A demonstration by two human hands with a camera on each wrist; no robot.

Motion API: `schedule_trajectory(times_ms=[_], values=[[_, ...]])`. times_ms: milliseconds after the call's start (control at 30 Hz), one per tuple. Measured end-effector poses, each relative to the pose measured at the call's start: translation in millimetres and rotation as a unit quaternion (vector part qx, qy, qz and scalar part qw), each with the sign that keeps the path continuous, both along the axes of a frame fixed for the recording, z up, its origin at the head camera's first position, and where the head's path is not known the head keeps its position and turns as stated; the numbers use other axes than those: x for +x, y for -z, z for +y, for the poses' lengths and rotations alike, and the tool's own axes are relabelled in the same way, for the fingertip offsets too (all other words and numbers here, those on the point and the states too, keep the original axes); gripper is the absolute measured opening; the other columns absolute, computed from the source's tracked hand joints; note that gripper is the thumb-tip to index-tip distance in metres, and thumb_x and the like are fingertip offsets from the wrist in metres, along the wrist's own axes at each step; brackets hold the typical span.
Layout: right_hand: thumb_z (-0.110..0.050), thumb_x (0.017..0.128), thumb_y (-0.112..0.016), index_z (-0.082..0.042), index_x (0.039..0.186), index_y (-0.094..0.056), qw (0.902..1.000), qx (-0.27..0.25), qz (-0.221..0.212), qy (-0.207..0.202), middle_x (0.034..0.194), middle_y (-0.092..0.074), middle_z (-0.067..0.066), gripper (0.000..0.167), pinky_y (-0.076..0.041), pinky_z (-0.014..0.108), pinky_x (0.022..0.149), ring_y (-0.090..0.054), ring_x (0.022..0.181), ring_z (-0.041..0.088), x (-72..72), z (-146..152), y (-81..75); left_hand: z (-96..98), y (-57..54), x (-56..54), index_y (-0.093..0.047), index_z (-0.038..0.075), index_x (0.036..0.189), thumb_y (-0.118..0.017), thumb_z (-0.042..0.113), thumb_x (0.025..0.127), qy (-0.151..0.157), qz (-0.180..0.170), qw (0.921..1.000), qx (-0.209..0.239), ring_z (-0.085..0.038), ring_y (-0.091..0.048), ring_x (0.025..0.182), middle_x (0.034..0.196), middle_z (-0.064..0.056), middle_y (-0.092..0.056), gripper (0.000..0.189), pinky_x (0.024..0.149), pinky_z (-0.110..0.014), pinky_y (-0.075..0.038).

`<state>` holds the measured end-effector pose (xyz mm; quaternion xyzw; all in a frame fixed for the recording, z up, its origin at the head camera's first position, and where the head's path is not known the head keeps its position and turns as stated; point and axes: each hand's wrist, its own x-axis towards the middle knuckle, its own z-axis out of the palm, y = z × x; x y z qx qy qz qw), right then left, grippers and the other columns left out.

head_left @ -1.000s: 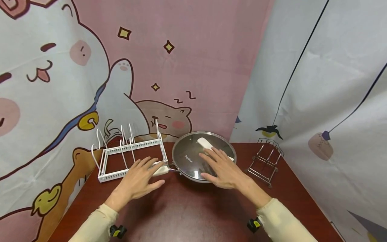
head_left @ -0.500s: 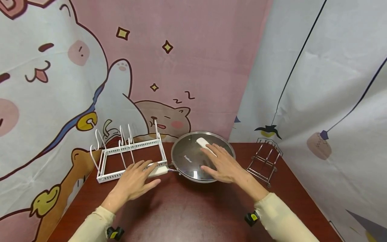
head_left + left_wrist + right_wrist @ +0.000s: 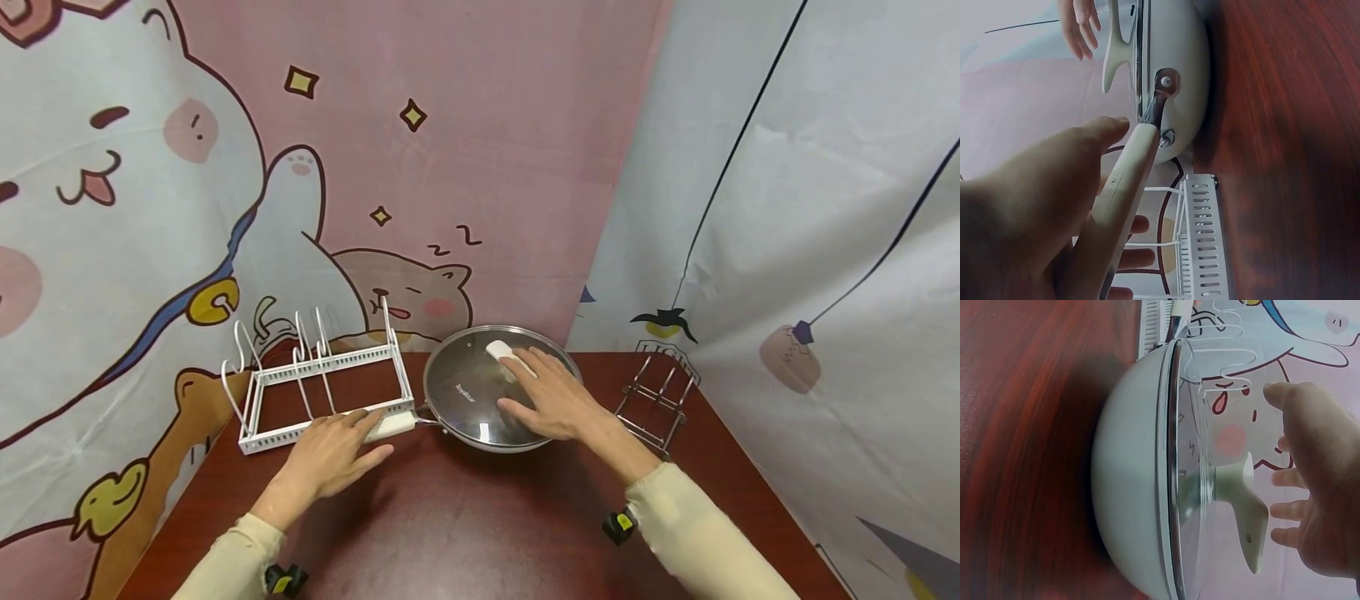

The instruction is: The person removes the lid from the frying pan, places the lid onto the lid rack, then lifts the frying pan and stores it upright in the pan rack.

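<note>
A pale wok-like pan (image 3: 1129, 456) with a long cream handle (image 3: 392, 427) stands on the table, covered by a glass lid (image 3: 459, 375) with a metal rim. My left hand (image 3: 326, 458) is at the pan's handle, which crosses in front of the palm in the left wrist view, thumb on one side and fingertips on the other; the thumb stays extended. Above the lid, my right hand (image 3: 555, 400) hovers with spread fingers close to the cream lid knob (image 3: 1241, 506). A gap shows between its fingertips and that knob in the right wrist view.
A white wire rack (image 3: 281, 436) with upright dividers stands left of the pan, partly behind the handle and left hand. To the right is a small metal rack (image 3: 647, 432). Printed cloth (image 3: 525, 167) hangs behind the dark red table (image 3: 465, 525).
My left hand has come down a little toward the pan handle. The right hand has shifted slightly up and left, nearer the lid knob. Pan and racks have stayed in place.
</note>
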<state>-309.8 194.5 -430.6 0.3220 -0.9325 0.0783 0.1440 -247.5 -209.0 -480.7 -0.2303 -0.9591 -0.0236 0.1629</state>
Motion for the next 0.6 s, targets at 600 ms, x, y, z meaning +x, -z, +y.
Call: schedule_trajectory(times_ms=[600], values=[[-0.054,0.109,-0.065,-0.006,0.165,-0.054,0.9996,0.013,0.012,0.021,0.164,-0.059,0.023,0.074,-0.044,0.062,0.131,-0.056,0.155,0.047,-14.1,2,-2.4,1.1,2.5,-4.9,-0.069,0.014,0.148,-0.079,0.045,0.104,0.005,-0.001,1.0,-0.008,-0.039,-0.081,0.086,0.112,-0.016,-0.084,0.055,0.071,-0.055,-0.062]])
